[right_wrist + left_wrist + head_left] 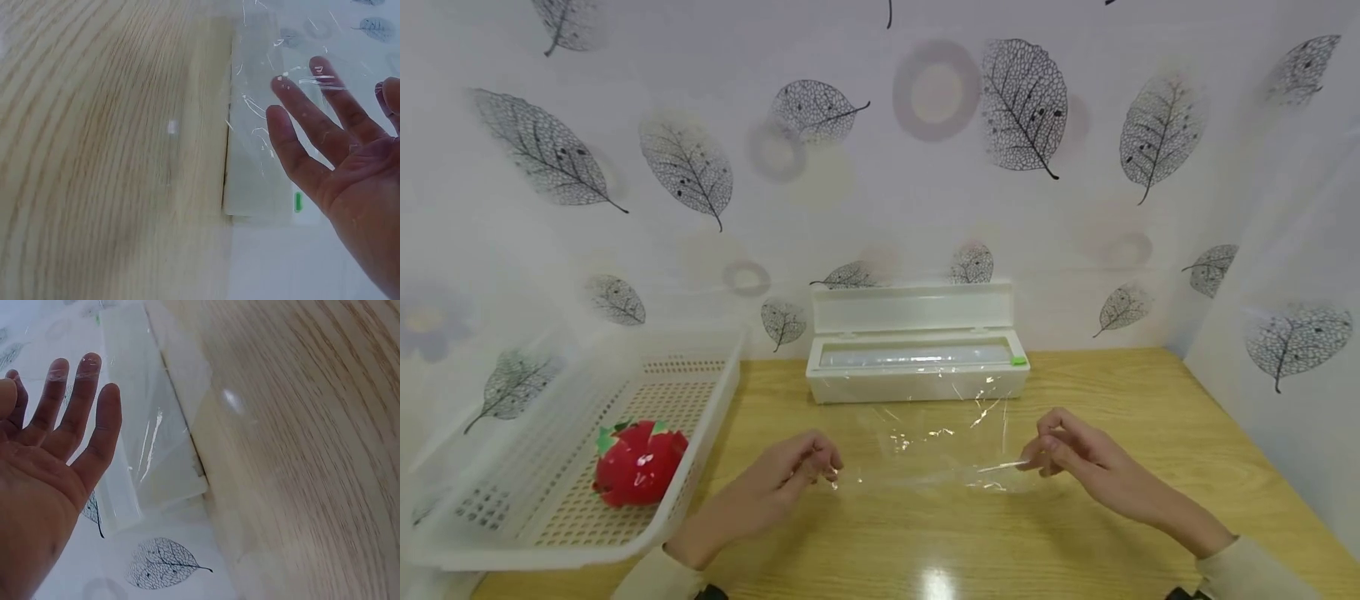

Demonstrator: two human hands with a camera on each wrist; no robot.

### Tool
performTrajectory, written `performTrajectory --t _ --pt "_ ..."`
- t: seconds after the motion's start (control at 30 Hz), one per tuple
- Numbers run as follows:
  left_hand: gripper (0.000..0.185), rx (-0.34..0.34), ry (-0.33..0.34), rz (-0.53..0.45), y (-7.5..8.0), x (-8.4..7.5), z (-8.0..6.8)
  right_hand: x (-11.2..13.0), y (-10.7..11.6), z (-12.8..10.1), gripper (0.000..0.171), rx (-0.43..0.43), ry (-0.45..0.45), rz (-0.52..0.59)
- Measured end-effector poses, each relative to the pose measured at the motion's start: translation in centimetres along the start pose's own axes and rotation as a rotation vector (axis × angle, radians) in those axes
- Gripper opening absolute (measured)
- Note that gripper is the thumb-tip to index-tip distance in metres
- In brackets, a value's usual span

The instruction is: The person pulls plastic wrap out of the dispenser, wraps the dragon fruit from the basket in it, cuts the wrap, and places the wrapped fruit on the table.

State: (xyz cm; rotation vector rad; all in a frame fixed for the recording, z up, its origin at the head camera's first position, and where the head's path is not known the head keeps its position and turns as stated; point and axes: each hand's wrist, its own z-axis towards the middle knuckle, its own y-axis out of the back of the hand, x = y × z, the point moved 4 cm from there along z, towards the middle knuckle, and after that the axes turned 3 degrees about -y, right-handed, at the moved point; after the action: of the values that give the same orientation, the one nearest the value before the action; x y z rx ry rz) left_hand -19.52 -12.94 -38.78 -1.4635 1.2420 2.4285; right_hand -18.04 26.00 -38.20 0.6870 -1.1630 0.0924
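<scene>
A wooden table (1120, 400) stands against a wall covering printed with grey leaves. At its left edge sits a white perforated plastic basket (700, 417) holding a red strawberry-shaped toy (638, 472) with green leaves. At the back centre is a white cling film dispenser box (917, 367), lid raised, with a small green tab at its right end; no writing can be read on it. A clear sheet of cling film (936, 446) runs from the box toward the person and hangs stretched between both hands, just above the table. The left hand (790, 475) pinches the sheet's near left corner between thumb and fingertips, the remaining fingers loosely extended. The right hand (1071, 458) pinches the near right corner the same way.
</scene>
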Motion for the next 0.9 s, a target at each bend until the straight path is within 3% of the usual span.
performTrajectory --t 0.23,0.5,0.67,0.77,0.9 --pt "0.022 -0.11 -0.026 0.021 1.0 0.5 -0.7 -0.1 1.1 -0.5 0.016 -0.043 0.018 0.03" --pt "0.026 -0.191 0.089 -0.001 1.3 0.4 -0.9 -0.1 0.9 -0.8 0.018 -0.108 0.018 0.001" --pt "0.025 -0.242 0.069 0.01 1.5 -0.4 -1.0 0.6 1.0 -1.0 0.022 -0.141 0.056 0.004" --pt "0.024 -0.242 0.049 -0.021 1.6 -1.0 -1.1 1.0 1.0 -1.1 0.024 -0.11 0.055 0.091" --pt "0.028 -0.21 0.069 -0.072 1.6 -1.3 -1.3 1.3 0.7 -1.2 0.026 0.002 0.022 0.287"
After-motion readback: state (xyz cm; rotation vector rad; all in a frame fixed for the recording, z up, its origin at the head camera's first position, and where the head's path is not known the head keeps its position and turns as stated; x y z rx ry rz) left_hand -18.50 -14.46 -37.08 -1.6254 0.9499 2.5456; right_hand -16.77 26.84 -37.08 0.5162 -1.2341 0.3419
